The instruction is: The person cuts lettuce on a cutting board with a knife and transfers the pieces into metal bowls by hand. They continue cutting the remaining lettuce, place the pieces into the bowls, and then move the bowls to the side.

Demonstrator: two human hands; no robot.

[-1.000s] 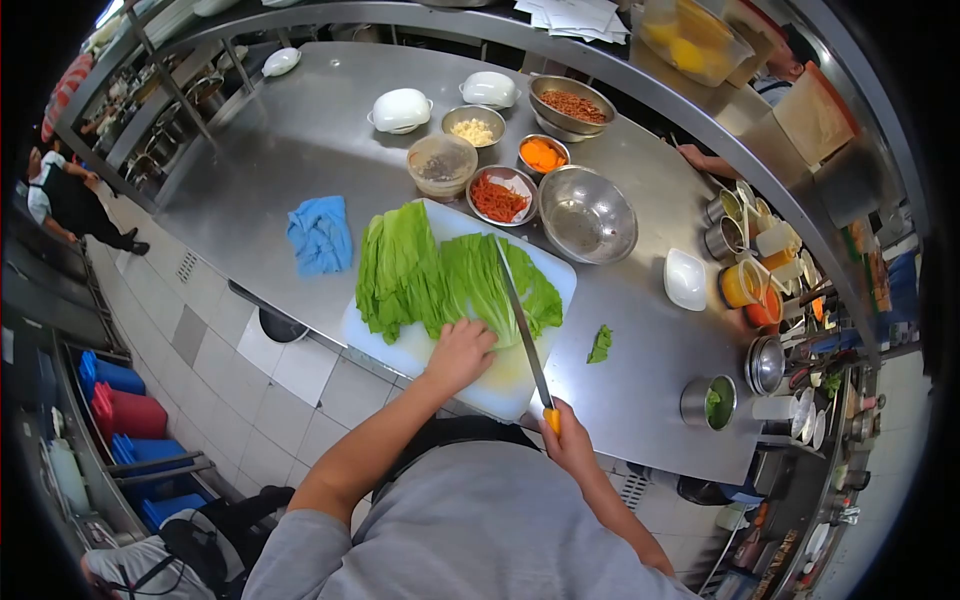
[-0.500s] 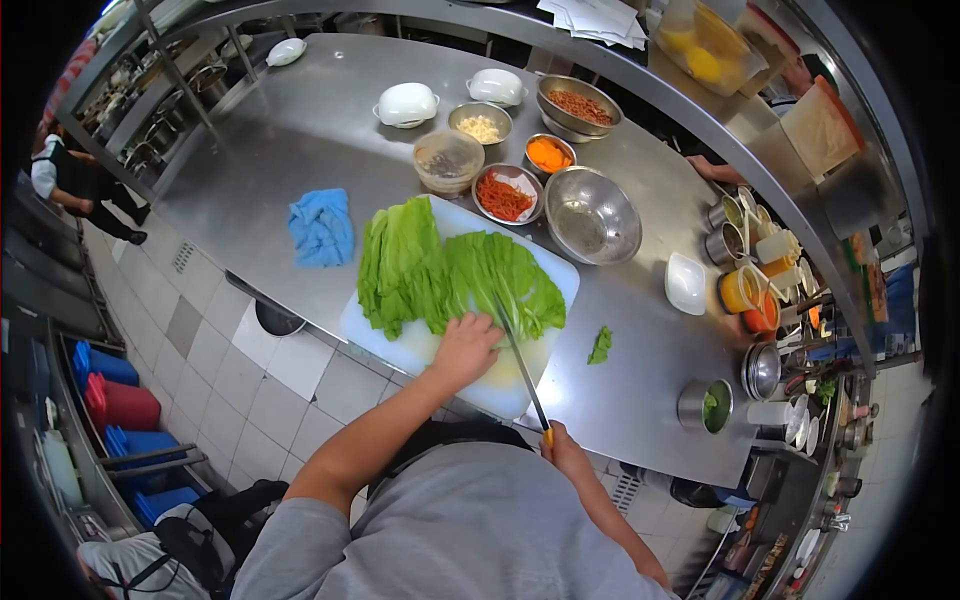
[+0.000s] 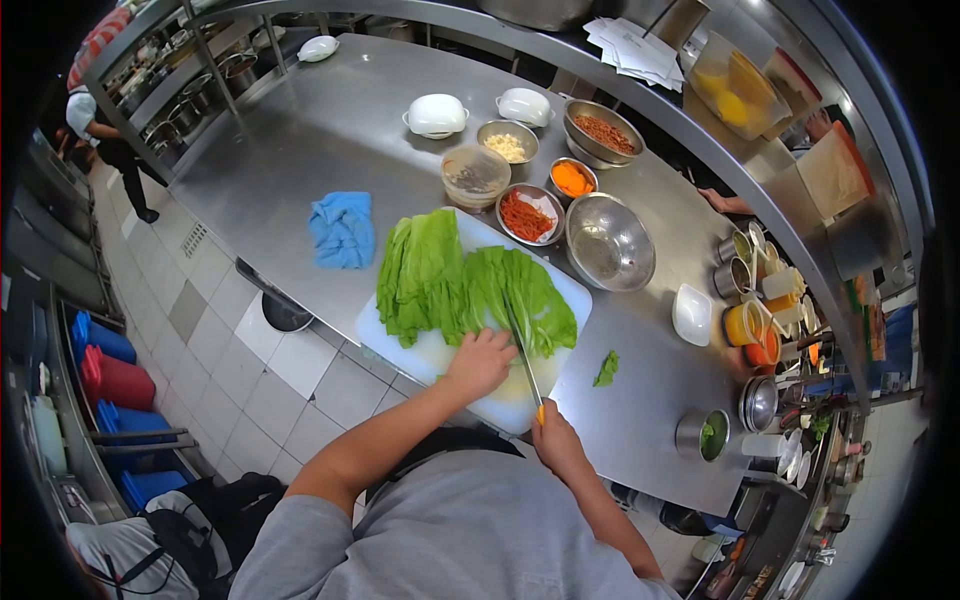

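Green lettuce leaves lie in two bunches on a white cutting board: a left bunch (image 3: 420, 270) and a right bunch (image 3: 525, 295). My right hand (image 3: 562, 440) is wrapped around the yellow handle of a long knife (image 3: 528, 368). Its blade reaches up from the board's near edge across the right bunch. Just left of the blade, my left hand (image 3: 480, 363) rests on the lettuce's near edge with fingers spread over it. The near part of the cutting board (image 3: 512, 405) shows bare between my hands.
Beyond the board stand a lidded tub (image 3: 475, 175), a bowl of red shreds (image 3: 528, 215) and a steel bowl (image 3: 610, 245). A blue cloth (image 3: 342, 232) lies left, a leaf scrap (image 3: 606, 368) right. A metal pot (image 3: 702, 436) sits near the right end. A person (image 3: 120, 150) stands far left.
My right hand has pushed the knife forward, its handle now closer to the board. My left hand stays on the lettuce. The whole view has shifted slightly, and the person at far left has changed posture.
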